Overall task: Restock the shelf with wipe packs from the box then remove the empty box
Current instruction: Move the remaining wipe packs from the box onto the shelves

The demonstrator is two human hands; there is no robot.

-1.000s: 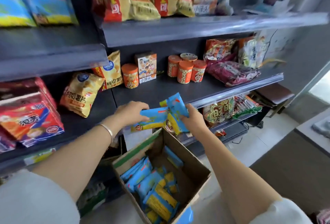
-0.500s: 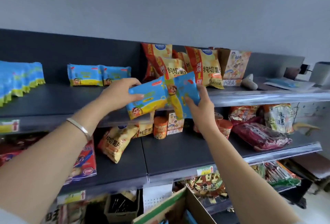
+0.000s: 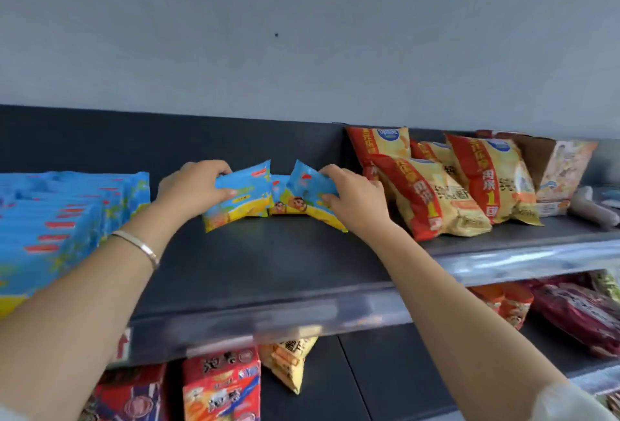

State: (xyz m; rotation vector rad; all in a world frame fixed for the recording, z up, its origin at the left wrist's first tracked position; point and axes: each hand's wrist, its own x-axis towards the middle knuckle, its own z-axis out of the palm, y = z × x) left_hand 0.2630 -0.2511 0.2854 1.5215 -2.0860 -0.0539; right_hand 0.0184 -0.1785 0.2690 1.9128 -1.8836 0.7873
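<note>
My left hand (image 3: 193, 189) grips a blue and yellow wipe pack (image 3: 241, 200), its lower edge on the dark top shelf (image 3: 268, 263). My right hand (image 3: 355, 200) grips a second wipe pack (image 3: 310, 187), tilted, right beside the first. Between and behind them stands another wipe pack (image 3: 280, 200) at the back of the shelf. A long row of the same wipe packs (image 3: 60, 219) fills the shelf's left end. The box is out of view.
Red and yellow chip bags (image 3: 436, 192) stand on the top shelf just right of my right hand, with an opened carton (image 3: 557, 168) behind them. Lower shelves hold red snack packs (image 3: 221, 383) and a dark red bag (image 3: 577, 313). A grey wall rises above.
Both hands lifted the two wipe packs from above the box up to the top shelf and set them against the back. The view tilted upward and the box left the frame.
</note>
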